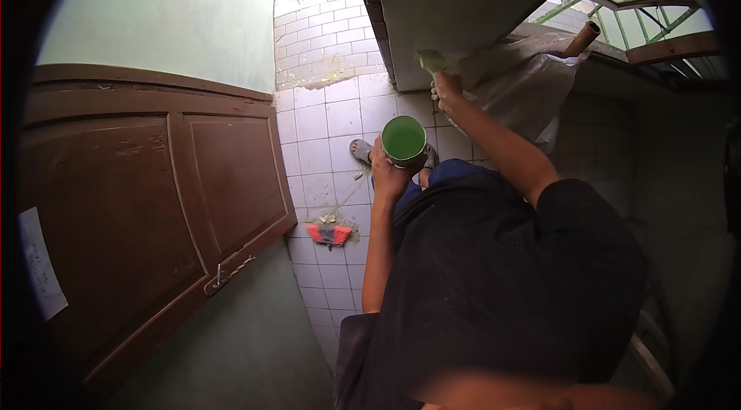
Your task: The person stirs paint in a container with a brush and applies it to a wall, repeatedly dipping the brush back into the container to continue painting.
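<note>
My left hand (392,171) is wrapped round a small round can (404,136) with a green rim and green inside, held upright before my body with its mouth facing up. My right hand (447,88) reaches forward and grips a paintbrush (431,62) whose pale green head is right at the wall (432,1). The fingers of that hand carry whitish smears. Part of the brush handle is hidden in the fist.
To the left stands a brown panelled door (116,186) with a latch (220,277). A red and grey cloth (329,235) lies on the white tiled floor (316,155) amid debris. Plastic sheeting (525,90) hangs under an open window (648,1) on the right.
</note>
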The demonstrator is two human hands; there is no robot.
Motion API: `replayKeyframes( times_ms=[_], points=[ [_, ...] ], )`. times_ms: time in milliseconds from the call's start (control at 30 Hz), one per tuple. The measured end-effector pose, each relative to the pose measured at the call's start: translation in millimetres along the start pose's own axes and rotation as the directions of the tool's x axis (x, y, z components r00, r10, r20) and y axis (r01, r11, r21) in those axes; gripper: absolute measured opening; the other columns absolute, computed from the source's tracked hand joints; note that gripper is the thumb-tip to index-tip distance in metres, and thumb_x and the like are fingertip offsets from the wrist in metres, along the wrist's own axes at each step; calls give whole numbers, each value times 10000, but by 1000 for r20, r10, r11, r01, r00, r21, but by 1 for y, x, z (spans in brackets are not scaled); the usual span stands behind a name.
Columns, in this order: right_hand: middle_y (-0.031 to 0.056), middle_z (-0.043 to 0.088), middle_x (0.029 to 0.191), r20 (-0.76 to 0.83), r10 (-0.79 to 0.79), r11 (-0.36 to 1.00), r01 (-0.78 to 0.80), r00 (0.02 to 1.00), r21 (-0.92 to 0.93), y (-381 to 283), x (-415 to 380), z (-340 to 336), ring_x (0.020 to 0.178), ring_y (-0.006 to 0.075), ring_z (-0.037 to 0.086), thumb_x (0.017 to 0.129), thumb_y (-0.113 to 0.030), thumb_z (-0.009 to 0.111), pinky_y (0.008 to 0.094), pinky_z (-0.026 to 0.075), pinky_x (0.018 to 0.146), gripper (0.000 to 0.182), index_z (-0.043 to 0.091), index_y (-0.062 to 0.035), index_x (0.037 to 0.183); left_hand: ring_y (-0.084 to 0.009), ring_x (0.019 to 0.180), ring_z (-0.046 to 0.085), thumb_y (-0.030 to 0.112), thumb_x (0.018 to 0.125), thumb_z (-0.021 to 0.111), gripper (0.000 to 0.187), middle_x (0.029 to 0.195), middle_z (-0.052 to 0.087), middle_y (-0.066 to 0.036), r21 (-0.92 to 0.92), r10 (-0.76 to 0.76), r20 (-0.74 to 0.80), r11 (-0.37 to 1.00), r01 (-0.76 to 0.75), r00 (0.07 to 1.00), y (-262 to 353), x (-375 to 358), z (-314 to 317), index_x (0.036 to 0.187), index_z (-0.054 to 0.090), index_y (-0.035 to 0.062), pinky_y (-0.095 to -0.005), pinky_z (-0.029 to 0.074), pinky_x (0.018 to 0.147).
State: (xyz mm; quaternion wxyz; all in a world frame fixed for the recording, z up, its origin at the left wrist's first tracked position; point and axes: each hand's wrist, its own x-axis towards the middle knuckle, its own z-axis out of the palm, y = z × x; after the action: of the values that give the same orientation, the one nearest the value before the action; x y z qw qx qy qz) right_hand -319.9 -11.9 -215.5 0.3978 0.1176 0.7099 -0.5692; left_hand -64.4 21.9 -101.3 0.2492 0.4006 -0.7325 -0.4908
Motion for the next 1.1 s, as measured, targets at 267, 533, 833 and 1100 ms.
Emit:
replayKeyframes(
  times_ms=[267,533,833,1100],
  points=[
    [49,531,614,-32,-13,999,12,999,-40,-4,76,46,443,180,507,929,-81,607,338,362,399,168,559,-44,773,-383,1102,638,183,714,940,569,1206,655,-153,-100,-76,-30,992,73,997,-21,-10,-5,1207,688,52,-474,493,990],
    [28,535,668,152,-308,928,261,939,266,-57,-51,3,469,140,491,1002,-178,632,319,345,398,231,523,-64,833,-391,1150,617,192,716,941,618,1233,646,-154,-63,-95,-11,994,94,995,-14,-1,-2,1249,661,50,-490,484,1003],
    [94,573,606,-35,151,982,-154,988,-109,76,126,48,434,231,584,956,-140,592,370,423,370,196,581,-33,791,-384,1127,627,185,706,947,609,1204,648,-156,-69,-66,-23,996,65,998,-14,-3,-11,1225,661,41,-480,495,984],
    [73,503,685,170,25,961,-70,985,267,-34,35,39,483,155,456,935,-37,543,301,295,401,91,502,-63,858,-358,1102,643,162,702,946,582,1184,653,-141,-109,-109,-21,988,107,994,-18,0,-6,1206,677,48,-466,509,955]
  ],
)
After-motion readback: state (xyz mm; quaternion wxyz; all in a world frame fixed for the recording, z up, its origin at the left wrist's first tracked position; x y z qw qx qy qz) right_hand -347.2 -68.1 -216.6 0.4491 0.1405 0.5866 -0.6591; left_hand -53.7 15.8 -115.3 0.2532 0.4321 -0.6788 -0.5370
